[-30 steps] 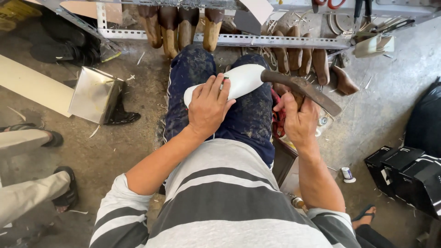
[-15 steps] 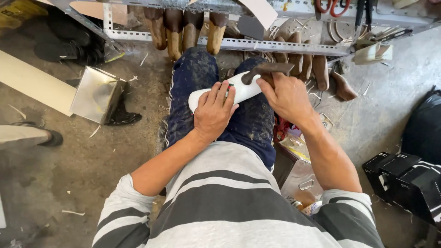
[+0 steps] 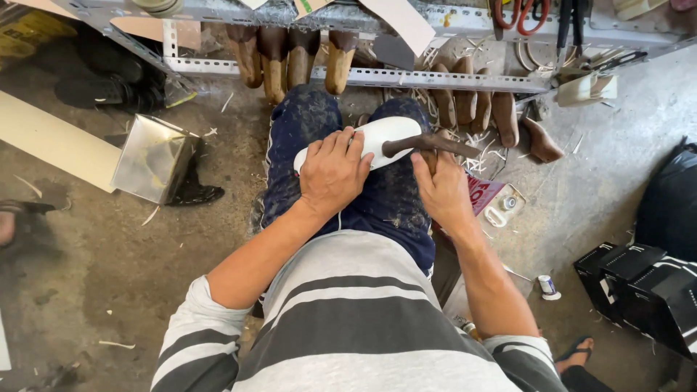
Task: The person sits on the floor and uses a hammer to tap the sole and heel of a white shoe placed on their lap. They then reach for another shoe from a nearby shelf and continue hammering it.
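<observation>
Left hand (image 3: 332,170) fingers lay spread and pressed flat over the white shoe-shaped last (image 3: 377,138), pinning it on the lap, centre of frame. Right hand (image 3: 443,190) fingers were curled tight round the dark brown wooden-handled tool (image 3: 425,144), whose head met the white last's upper edge, just right of the left fingertips. The last rested across both knees on the dark blue speckled trousers (image 3: 377,203). Progress, as a judgement: the last's visible surface looked smooth and pale, no upper or sole fitted on it, so work seemed at an early-to-middle stage; the part under the left hand was hidden, cannot tell its condition. Outward: a row of brown wooden lasts (image 3: 290,62) hung from the grey perforated metal rack (image 3: 406,76) along the top of frame; a shiny metal box (image 3: 149,156) sat left of centre on the concrete floor (image 3: 87,276); black plastic cases (image 3: 639,283) at lower right; pale shavings scattered near the rack.
</observation>
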